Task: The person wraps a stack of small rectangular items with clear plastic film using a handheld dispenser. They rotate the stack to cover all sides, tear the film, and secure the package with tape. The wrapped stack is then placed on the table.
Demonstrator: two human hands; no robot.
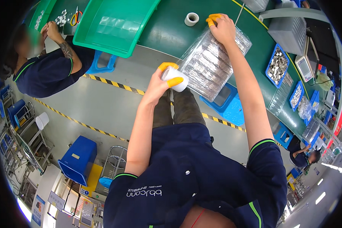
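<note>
Wrapped tray [208, 65]: a clear, film-covered pack with rows of ridged pockets, lying on the green table [163, 34], its near end jutting past the table's edge toward the wearer.
Left hand [160, 81]: just beside the tray's near left corner, fingers closed around a white roll [173, 78].
Right hand [223, 31]: at the tray's far end, fingers bent over its edge; whether it grips or only rests, I cannot tell.
Finger covers [175, 81]: yellow, on fingertips of both hands.
Small roll [192, 19]: white, on the table beyond the tray, to its left.
Green bin [116, 28]: large, shallow, well left of the tray.
Blue parts tray [271, 59]: right of the wrapped tray, filled with small pieces.
Co-worker [51, 76]: far left of the tray, dark shirt, hands raised together.
</note>
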